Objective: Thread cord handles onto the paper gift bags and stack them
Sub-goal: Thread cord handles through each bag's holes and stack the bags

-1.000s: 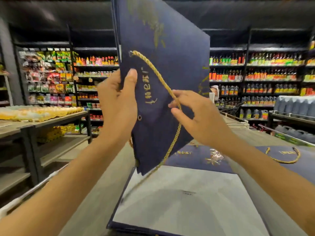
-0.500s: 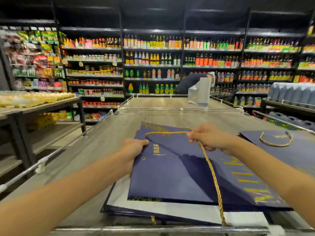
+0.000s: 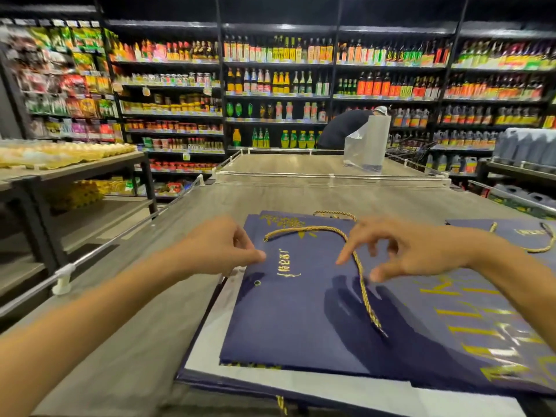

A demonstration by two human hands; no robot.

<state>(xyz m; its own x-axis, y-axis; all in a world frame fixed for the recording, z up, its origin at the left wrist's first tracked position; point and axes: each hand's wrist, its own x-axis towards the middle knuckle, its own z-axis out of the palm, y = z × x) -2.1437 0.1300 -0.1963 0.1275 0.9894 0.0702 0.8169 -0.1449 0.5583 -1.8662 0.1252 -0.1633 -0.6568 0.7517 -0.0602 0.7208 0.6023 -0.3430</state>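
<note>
- right hand [image 3: 412,251], fingers spread and empty, is hovering over the gold twisted cord [image 3: 361,281] trailing down the flat navy paper bag [image 3: 285,320].
- left hand [image 3: 219,251] is curling at the bag's left edge; grip unclear.

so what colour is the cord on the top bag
Gold, a twisted cord lying loose across the navy bag. It shows best in the head view.

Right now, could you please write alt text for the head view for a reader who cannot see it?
A navy gift bag lies flat atop a stack on a wooden table, a gold cord trailing loose across it. The left hand touches its left edge; the open right hand hovers over the cord. Bottle-lined shop shelves behind.
</note>
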